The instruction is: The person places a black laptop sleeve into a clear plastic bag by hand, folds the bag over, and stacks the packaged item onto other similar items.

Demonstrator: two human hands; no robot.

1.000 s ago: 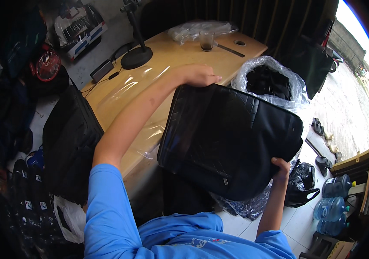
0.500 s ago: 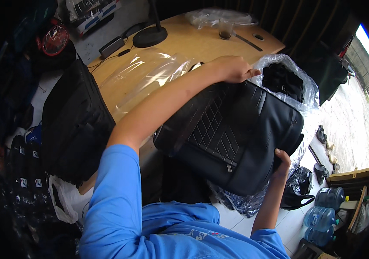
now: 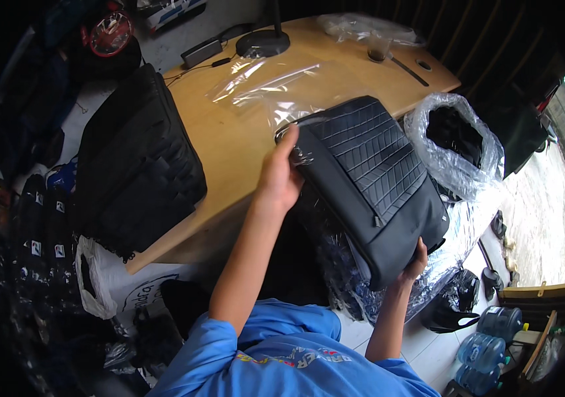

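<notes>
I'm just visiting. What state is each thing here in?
Black bag: held in both hands, patterned panel showing
Left hand: closed on its upper left end
Right hand: gripping its lower end
Clear plastic wrap: crinkled
Clear plastic sack: mouth open, black contents visible
Cup: upright, something dark inside

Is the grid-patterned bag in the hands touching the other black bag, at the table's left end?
Apart. The head view shows bare wooden tabletop and the left hand between the grid-patterned bag and the other black bag.
</notes>
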